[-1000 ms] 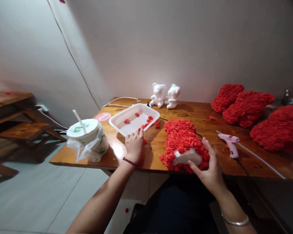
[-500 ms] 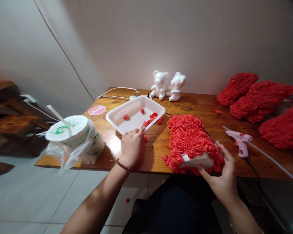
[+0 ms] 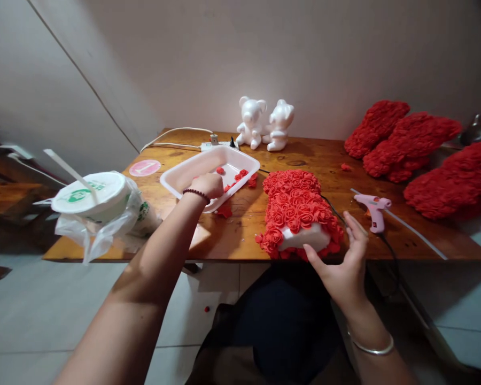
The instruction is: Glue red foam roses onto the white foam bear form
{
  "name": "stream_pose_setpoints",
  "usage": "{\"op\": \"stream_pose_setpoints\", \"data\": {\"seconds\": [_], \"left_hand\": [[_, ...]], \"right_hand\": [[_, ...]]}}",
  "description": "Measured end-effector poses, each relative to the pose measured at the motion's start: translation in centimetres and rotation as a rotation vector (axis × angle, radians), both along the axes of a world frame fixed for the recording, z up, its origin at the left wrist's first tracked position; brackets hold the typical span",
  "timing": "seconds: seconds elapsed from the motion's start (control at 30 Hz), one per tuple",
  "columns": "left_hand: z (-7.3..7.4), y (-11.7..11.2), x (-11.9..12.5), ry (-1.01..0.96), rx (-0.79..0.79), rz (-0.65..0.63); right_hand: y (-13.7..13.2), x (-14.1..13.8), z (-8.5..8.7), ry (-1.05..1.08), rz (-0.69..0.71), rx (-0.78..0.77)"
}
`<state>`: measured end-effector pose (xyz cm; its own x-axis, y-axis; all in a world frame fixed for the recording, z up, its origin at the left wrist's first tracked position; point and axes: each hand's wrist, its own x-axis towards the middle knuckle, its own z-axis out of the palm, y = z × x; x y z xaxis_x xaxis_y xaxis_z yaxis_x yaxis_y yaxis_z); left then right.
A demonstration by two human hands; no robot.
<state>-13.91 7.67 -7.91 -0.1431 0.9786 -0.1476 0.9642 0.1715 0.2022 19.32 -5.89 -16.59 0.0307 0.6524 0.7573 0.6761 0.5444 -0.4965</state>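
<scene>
My left hand (image 3: pixel 209 185) reaches down inside the white plastic tray (image 3: pixel 170 184), its fingers curled and their tips hidden. Small red foam roses (image 3: pixel 241 175) lie in the tray near its right side. In front of me a white foam form covered in red roses (image 3: pixel 294 206) lies on the table, its bare white end (image 3: pixel 307 238) facing me. Gripping its near right corner is my right hand (image 3: pixel 340 262), thumb against the bare end and fingers along the right side. A pink glue gun (image 3: pixel 373 209) with a glue stick in it rests to the right of that hand.
Two white foam bears (image 3: pixel 251 123) stand at the back beside a power strip (image 3: pixel 208 146). Several rose-covered forms (image 3: pixel 412 144) lie on the right. At the left front, a lidded tub (image 3: pixel 96 195) in a plastic bag has a straw. A cable trails from the glue gun.
My left hand has moved from the tray's near rim to inside it. My right hand keeps its place at the rose-covered form, with its fingers spread slightly wider. The view has shifted a little.
</scene>
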Motion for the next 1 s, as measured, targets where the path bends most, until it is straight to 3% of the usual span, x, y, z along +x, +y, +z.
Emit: {"op": "stream_pose_setpoints", "data": {"seconds": [0.1,0.17,0.3,0.4,0.5,0.57,0.7,0.83,1.0], "left_hand": [[-0.1,0.3,0.5,0.058,-0.045,0.013],[0.1,-0.7,0.8,0.132,0.023,0.027],[0.8,-5.2,2.2,0.133,0.391,0.029],[0.8,-9.5,4.8,-0.309,0.589,-0.15],[-0.1,-13.0,7.6,-0.812,0.479,-0.323],[-1.0,-14.3,9.2,-0.975,0.426,-0.349],[-2.7,-15.2,11.2,-1.046,0.534,-0.352],[-3.8,-15.0,12.3,-0.911,0.741,-0.315],[-4.6,-14.5,12.9,-0.838,0.79,-0.191]], "right_hand": [[0.0,-0.1,1.1,-0.037,-0.008,0.009],[0.1,-0.3,1.8,-0.081,-0.003,0.017],[0.6,-0.5,2.1,-0.078,0.036,-0.004],[1.0,-0.3,1.6,-0.035,0.032,-0.044],[1.2,0.2,1.6,-0.037,0.042,-0.056],[1.5,0.5,2.0,-0.061,0.075,-0.051],[2.5,1.1,3.1,-0.094,0.147,-0.105],[3.2,1.2,3.3,-0.088,0.212,-0.208],[3.3,0.9,3.1,-0.052,0.232,-0.219]]}}
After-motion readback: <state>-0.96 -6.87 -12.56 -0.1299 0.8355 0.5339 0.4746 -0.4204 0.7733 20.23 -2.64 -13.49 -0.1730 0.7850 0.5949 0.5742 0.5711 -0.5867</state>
